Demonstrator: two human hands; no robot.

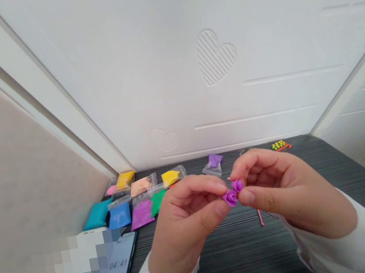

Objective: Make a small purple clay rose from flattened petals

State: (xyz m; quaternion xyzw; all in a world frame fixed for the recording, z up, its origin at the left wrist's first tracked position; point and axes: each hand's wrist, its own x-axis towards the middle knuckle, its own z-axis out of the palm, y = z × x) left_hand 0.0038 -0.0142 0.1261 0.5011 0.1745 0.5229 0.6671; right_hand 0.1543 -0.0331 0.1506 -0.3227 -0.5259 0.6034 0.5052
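Two small purple clay roses are held side by side above the dark table, touching or nearly so. My left hand (193, 219) pinches the left clay rose (230, 198) between thumb and forefinger. The right clay rose (237, 186) is pinched the same way by my right hand (283, 189). Both roses show curled, layered petals. Below my right hand lies a thin pink modelling tool (260, 218), its middle hidden by the fingers.
Bags of coloured clay, such as a blue bag (119, 215) and a magenta bag (142, 213), lie at the left. A purple clay bag (214, 163) and a yellow-green beaded piece (278, 145) lie at the back. A phone (117, 265) is at the front left. White panels stand behind the table.
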